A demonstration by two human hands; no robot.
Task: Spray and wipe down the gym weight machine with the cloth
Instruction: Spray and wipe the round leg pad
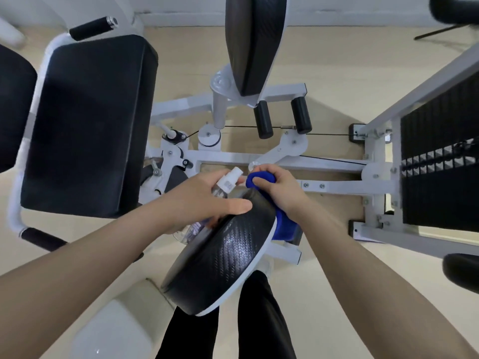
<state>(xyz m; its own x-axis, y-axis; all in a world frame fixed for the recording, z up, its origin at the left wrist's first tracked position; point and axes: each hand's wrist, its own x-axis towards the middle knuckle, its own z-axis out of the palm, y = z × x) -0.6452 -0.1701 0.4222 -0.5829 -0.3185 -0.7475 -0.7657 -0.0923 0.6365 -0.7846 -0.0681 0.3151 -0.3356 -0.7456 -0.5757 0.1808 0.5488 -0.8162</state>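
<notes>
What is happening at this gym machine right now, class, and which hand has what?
A person is cleaning a weight machine, seen from above. The left hand holds a clear spray bottle against the near black pad, thumb lying on the pad's top. The right hand grips a blue cloth bunched at the pad's far edge, with more cloth hanging down its right side. The seat cushion sits to the left and the weight stack to the right, neither being touched.
</notes>
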